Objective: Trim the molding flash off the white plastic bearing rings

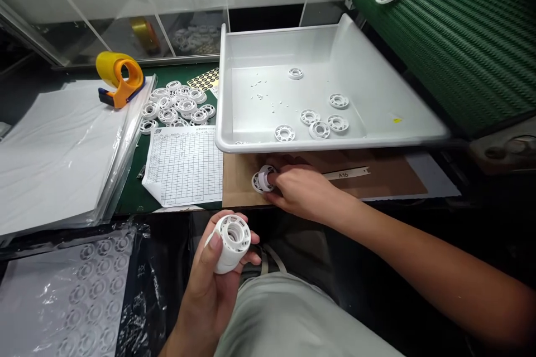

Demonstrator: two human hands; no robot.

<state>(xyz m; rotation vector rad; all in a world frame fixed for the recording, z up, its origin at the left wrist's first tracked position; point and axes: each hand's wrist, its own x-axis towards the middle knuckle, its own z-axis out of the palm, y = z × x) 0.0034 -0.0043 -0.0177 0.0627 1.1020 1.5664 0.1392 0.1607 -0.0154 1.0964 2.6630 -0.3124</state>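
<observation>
My left hand (209, 279) is wrapped round a short stack of white plastic rings (231, 242), tilted so the slotted face of the top ring points up. Over the brown cardboard at the table's front edge, my right hand (295, 184) pinches a white plastic ring (263, 178), perhaps two lying together; its fingertips partly cover them. Just behind that hand stands a large white tray (326, 145) with several loose rings (320, 129) and small white scraps inside.
Several more rings (178, 105) lie heaped left of the tray, behind a printed form (184, 170). A yellow tape dispenser (121, 79) rests on stacked white sheets (58, 150). A green conveyor belt (452, 28) carries one ring at upper right. Bagged rings (96, 290) lie lower left.
</observation>
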